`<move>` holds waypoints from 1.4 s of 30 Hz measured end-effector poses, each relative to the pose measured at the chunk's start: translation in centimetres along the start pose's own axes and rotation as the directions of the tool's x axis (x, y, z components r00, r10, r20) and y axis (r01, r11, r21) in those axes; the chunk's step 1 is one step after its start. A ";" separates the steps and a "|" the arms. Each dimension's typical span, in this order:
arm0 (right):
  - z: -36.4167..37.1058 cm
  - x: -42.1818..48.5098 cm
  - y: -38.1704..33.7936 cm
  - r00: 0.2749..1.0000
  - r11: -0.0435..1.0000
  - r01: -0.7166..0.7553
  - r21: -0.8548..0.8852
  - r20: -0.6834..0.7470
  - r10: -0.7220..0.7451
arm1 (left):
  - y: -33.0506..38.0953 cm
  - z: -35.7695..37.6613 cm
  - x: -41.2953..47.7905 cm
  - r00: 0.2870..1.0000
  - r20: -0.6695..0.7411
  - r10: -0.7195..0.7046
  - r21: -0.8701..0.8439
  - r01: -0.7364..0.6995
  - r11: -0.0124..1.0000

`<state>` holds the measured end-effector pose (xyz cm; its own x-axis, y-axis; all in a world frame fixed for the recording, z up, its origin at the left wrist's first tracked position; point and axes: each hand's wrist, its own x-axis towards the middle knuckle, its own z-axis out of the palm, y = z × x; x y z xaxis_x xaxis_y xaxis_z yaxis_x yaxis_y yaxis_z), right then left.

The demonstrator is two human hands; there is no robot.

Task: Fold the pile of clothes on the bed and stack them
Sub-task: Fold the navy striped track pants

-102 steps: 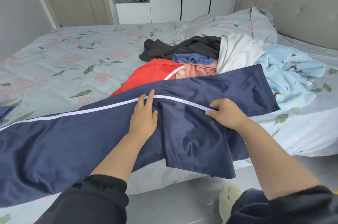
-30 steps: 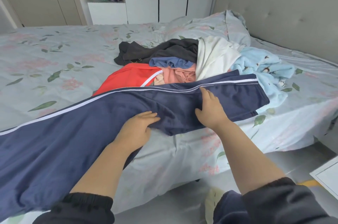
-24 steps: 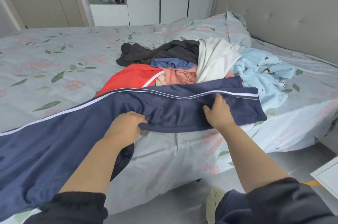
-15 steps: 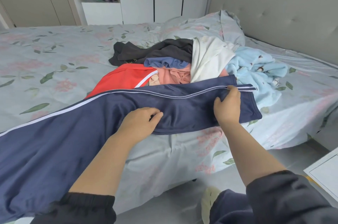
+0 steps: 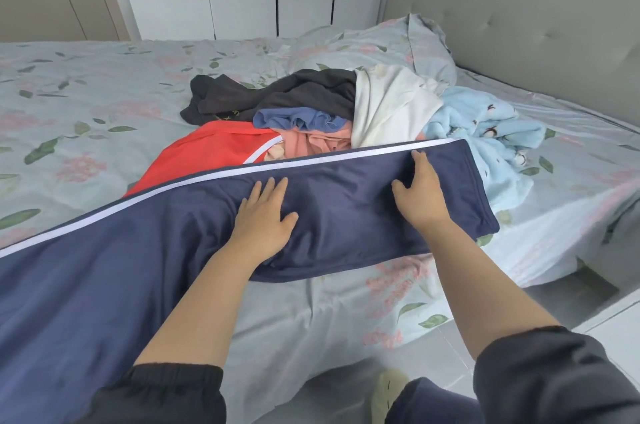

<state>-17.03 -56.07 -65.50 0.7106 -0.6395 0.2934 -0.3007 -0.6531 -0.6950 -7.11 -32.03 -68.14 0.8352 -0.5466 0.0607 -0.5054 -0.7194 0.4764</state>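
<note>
While both palms lie flat on it, the long navy track trousers with a white side stripe (image 5: 104,267) stretch across the near edge of the floral-sheeted bed (image 5: 104,94), waistband end to the right and the legs running off the left of the view. The left hand (image 5: 266,215) presses the middle of the cloth with straight, slightly spread fingers. The right hand (image 5: 420,195) lies nearer the waistband, its fingertips reaching up to the stripe, and neither hand grips anything. Just behind, and touching the striped edge, sits the unfolded pile of clothes (image 5: 311,105) — a red garment (image 5: 214,150), a dark grey one (image 5: 277,94), a white one (image 5: 388,108) and a pale blue fleece (image 5: 485,122). The fabric looks smooth and slippery, so the upper layer could slide off the lower once the palms lift, and the edges would no longer line up. Much of the leg length seems to hang past the mattress edge, and its weight might drag the whole piece towards the floor. A fold made towards the pile could also catch the red garment. Half a second ago the right hand pinched the waistband by the stripe and the left curled round the lower edge; now both are spread flat. The flap that hung over the bedside a few seconds ago now lies up on the bed — the trousers are doubled lengthwise.
</note>
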 end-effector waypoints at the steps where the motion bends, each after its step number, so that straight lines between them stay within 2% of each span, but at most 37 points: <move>1: -0.3 -0.1 0.2 0.997 1.000 -0.004 0.020 -0.080 0.006 | 0.2 0.5 0.0 1.000 0.027 -0.005 0.110 0.002 0.994; 3: -1.0 -0.8 0.8 0.953 0.997 -0.073 0.032 -0.293 0.079 | 1.3 1.3 -0.1 0.999 0.031 0.014 0.168 -0.019 0.986; 5: -2.0 -1.7 1.8 0.843 0.966 -0.240 0.090 -0.475 0.254 | 2.8 2.4 -0.4 0.998 0.021 0.062 0.145 -0.064 0.987; 6: -2.7 -2.0 2.4 0.773 0.927 -0.346 0.145 -0.516 0.369 | 3.5 2.9 -0.7 0.995 0.009 0.095 0.139 -0.095 0.986; 8: -4.1 -2.5 3.4 0.644 0.793 -0.554 0.254 -0.472 0.602 | 4.9 4.1 -1.5 0.986 0.009 0.165 0.141 -0.164 0.976; 10: -5.4 -2.5 4.5 0.589 0.678 -0.676 0.289 -0.341 0.733 | 5.7 5.3 -2.3 0.972 0.031 0.231 0.207 -0.233 0.950; 12: -6.1 -2.4 5.3 0.616 0.653 -0.711 0.260 -0.219 0.757 | 6.0 6.1 -2.9 0.960 0.030 0.277 0.281 -0.274 0.920; 15: -6.9 -2.4 5.8 0.686 0.664 -0.681 0.308 -0.049 0.726 | 5.8 6.2 -3.2 0.959 -0.005 0.282 0.257 -0.271 0.928; 17: -7.3 -2.5 5.6 0.681 0.626 -0.704 0.335 0.071 0.729 | 5.6 6.1 -3.5 0.955 -0.037 0.294 0.211 -0.280 0.937; 20: -7.5 -2.4 5.0 0.663 0.632 -0.749 0.200 0.197 0.723 | 5.6 6.0 -3.7 0.950 -0.072 0.305 0.168 -0.289 0.942; 22: -7.3 -2.1 4.7 0.688 0.669 -0.726 0.159 0.183 0.703 | 5.6 6.0 -3.8 0.950 -0.072 0.304 0.185 -0.286 0.940; 23: -7.3 -1.8 4.7 0.707 0.675 -0.707 0.209 0.177 0.685 | 5.6 6.0 -3.8 0.951 -0.070 0.301 0.197 -0.283 0.939; 25: -7.6 -0.9 4.4 0.731 0.631 -0.653 0.418 0.130 0.670 | 5.9 5.9 -3.6 0.956 -0.055 0.288 0.219 -0.270 0.938; 26: -7.8 -0.4 4.4 0.743 0.621 -0.605 0.498 0.074 0.665 | 6.3 5.9 -3.5 0.961 -0.040 0.275 0.215 -0.261 0.941; 29: -8.6 1.4 4.6 0.771 0.682 -0.419 0.600 -0.163 0.616 | 8.4 5.9 -2.5 0.971 0.032 0.238 0.156 -0.240 0.958; 31: -9.0 2.0 4.7 0.766 0.700 -0.289 0.653 -0.281 0.578 | 10.1 6.0 -1.5 0.969 0.065 0.237 0.151 -0.244 0.958; 34: -9.2 2.7 5.6 0.708 0.717 -0.192 0.670 -0.411 0.575 | 11.3 6.7 -0.5 0.959 0.115 0.259 0.175 -0.276 0.945; 36: -8.8 2.8 6.7 0.687 0.719 -0.238 0.653 -0.411 0.600 | 11.3 7.6 -0.5 0.951 0.175 0.255 0.204 -0.288 0.936; 38: -7.9 2.4 7.7 0.692 0.705 -0.407 0.581 -0.307 0.653 | 11.0 8.4 -0.7 0.948 0.204 0.244 0.272 -0.295 0.916; 40: -7.3 2.0 7.9 0.683 0.717 -0.589 0.373 -0.244 0.688 | 10.8 8.6 -0.8 0.948 0.203 0.245 0.284 -0.296 0.912; 42: -7.3 1.8 6.9 0.719 0.796 -0.596 0.103 -0.372 0.587 | 10.9 8.2 -0.7 0.941 0.223 0.255 0.268 -0.311 0.912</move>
<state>-22.50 -64.71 -64.95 0.0977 -0.9941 0.0473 -0.5975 -0.0966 -0.7960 -15.03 -43.00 -70.24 0.6086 -0.7933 -0.0167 -0.7786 -0.6011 0.1803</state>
